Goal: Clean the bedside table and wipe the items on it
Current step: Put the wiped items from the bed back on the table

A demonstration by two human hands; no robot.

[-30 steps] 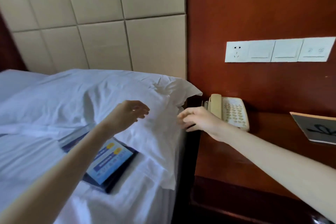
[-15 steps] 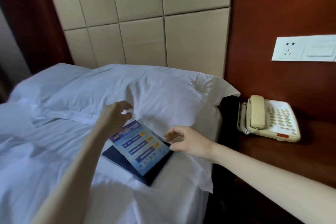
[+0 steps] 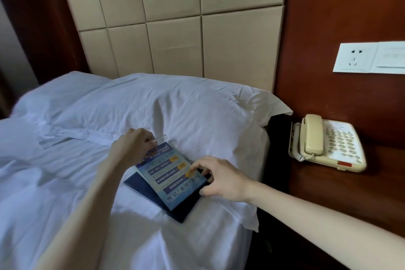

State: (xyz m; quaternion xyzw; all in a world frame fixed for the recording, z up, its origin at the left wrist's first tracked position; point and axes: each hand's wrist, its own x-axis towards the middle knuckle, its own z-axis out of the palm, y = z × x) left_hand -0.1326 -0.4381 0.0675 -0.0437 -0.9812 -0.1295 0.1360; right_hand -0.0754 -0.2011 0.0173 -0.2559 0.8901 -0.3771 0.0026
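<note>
A clear acrylic sign stand (image 3: 169, 178) with a blue printed card lies on the white bed, resting on a dark blue folder (image 3: 140, 186). My left hand (image 3: 131, 148) pinches the stand's clear base at its far end. My right hand (image 3: 221, 177) grips the stand's right edge, thumb under and fingers on top. The dark wooden bedside table (image 3: 324, 195) is to the right, with a cream corded telephone (image 3: 328, 143) on it.
A white pillow (image 3: 175, 105) lies behind the stand against the beige padded headboard (image 3: 197, 28). A white wall socket and switch plate (image 3: 370, 57) sits on the red-brown wall panel above the telephone. Rumpled white sheets cover the bed at left.
The view has swung left from the table toward the bed. Both hands have come down onto the sign stand and closed on it; the dark book on the table has left the view.
</note>
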